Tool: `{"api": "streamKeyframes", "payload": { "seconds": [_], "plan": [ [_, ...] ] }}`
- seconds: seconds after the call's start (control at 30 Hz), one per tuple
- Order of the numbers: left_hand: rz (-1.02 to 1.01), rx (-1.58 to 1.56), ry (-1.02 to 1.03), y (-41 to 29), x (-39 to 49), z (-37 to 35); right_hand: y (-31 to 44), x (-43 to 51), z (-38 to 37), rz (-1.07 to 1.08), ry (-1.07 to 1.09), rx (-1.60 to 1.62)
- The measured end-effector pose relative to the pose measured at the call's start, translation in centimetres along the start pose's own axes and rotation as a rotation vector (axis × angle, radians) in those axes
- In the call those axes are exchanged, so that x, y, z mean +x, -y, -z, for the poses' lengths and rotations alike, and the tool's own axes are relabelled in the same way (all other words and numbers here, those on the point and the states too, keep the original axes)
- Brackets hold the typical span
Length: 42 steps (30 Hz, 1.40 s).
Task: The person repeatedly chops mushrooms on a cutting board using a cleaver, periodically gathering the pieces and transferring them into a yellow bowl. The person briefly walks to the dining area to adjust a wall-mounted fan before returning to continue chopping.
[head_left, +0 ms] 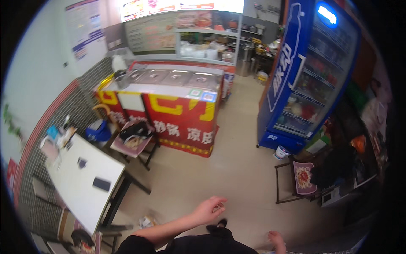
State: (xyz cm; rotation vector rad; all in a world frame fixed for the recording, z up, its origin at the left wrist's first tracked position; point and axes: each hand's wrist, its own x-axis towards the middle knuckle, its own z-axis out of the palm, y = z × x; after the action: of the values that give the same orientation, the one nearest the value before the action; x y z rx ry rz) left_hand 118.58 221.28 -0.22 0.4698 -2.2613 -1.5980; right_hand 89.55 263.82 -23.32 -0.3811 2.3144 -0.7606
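My left hand (211,209) is held out over the tiled floor (241,177) in front of my body. Its fingers are loosely bent, with a gap between thumb and forefinger, and nothing is in it. Low at the right, my right hand (276,238) hangs beside me; it is small and blurred, so its finger positions are unclear. Below the left hand shows a dark shoe (222,223). To the left stands a white-topped table (76,187), apart from both hands, with a dark smartphone (101,183) lying on it.
A red-fronted food counter (184,127) with several lidded steel pans (179,77) stands ahead. A blue drinks fridge (282,79) stands at right, with a white tub (281,152) by its base. Chairs with a floral cushion (304,177) and a pink seat (131,146) flank the floor.
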Motion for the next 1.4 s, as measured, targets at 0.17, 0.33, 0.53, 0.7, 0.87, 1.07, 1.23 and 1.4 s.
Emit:
{"api": "streamKeyframes", "payload": {
  "seconds": [0.17, 0.33, 0.53, 0.7, 0.87, 1.07, 1.23, 1.4],
  "plan": [
    [0.015, 0.028, 0.055, 0.7, 13.3, -0.7, 1.1, 7.2, 6.5, -0.167, -0.023, -0.102],
    [0.097, 0.104, -0.110, 2.6, 25.9, 1.8, 15.1, 22.9, 9.4, -0.080, -0.066, -0.050],
    [0.215, 0.096, -0.294, 7.3, 35.9, 7.2, 40.0, 44.1, 9.6, 0.344, 0.138, -0.159],
    [0.336, 0.152, -0.541, 12.1, 46.8, 15.5, 51.2, 60.0, 8.7, 0.576, 0.106, -0.066],
    [0.176, 0.209, -0.480, 11.9, 64.3, 20.7, 51.0, 70.1, 10.1, 0.304, 0.275, -0.425],
    [-0.035, 0.190, -0.032, 10.7, 87.4, 20.3, 49.7, 81.8, 12.5, 0.059, 0.317, -0.198],
    [-0.090, 0.109, 0.008, 12.4, 103.6, 19.5, 55.7, 94.7, 13.9, 0.024, 0.514, -0.121],
    [0.001, 0.290, -0.124, 13.7, 116.3, 24.0, 69.2, 110.6, 19.0, 0.309, 0.368, -0.354]
  ]
}}
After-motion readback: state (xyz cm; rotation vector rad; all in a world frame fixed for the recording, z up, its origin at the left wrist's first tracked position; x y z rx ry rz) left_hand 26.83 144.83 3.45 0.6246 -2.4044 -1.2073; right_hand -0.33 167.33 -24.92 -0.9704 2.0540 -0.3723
